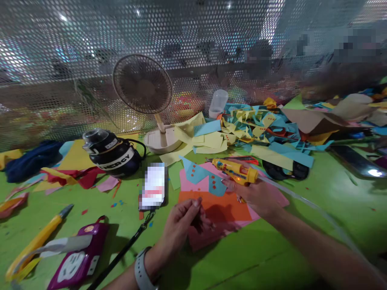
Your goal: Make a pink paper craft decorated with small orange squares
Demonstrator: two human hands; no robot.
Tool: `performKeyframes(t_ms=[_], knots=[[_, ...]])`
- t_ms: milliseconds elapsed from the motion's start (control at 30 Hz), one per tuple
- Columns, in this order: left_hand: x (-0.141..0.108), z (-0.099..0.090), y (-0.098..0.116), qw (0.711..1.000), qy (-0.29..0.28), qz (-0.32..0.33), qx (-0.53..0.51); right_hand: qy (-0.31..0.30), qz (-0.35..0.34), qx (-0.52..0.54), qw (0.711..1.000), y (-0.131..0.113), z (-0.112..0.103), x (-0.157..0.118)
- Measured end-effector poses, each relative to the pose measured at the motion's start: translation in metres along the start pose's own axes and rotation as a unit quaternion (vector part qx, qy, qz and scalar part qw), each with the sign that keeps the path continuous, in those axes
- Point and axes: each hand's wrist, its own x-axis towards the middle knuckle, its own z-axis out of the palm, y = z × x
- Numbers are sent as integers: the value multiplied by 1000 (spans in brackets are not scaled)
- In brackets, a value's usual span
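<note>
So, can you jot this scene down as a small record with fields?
Right hand: gripping a yellow plastic corded tool
Left hand: curled; whether it holds anything is unclear
Paper nearby: light-blue paper pieces with red dots, flat orange paper sheet
Farther back: round beige fan, black rounded bottle with white band
Surface: green tabletop

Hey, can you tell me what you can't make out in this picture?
In the head view:
- Lit phone: the screen is pixelated, so its content is unreadable.
- Left hand: its curled fingers hide whether it holds anything.
- Yellow tool: its handle is mostly hidden by the right hand.
- Purple device: its lower end is cut off by the bottom edge.
- Area beyond the perforated screen: blurred and veiled by the mesh.
</note>
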Motion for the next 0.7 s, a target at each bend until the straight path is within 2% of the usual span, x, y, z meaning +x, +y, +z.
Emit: performKeyframes(t_ms=[133, 267, 367, 500, 533, 600, 700], knots=[[3, -1, -3, 999, 40, 25, 10, 29, -25, 28, 999, -2, -10, 12], [6, -4, -3, 997, 61, 36, 33, 148, -90, 59, 983, -17, -34, 22], [6, -6, -3, 997, 72, 23, 32, 263, -164, 38, 950, -38, -62, 23], [7, -5, -5, 995, 96, 14, 27, 382, -265, 50, 884, -60, -95, 28], [7, -4, -5, 995, 97, 13, 25, 397, -282, 60, 872, -62, -98, 31], [7, -3, -7, 995, 95, 14, 17, 400, -292, 63, 866, -62, -99, 41], [6, 0, -11, 996, 89, 16, -5, 365, -259, 27, 894, -57, -88, 68]])
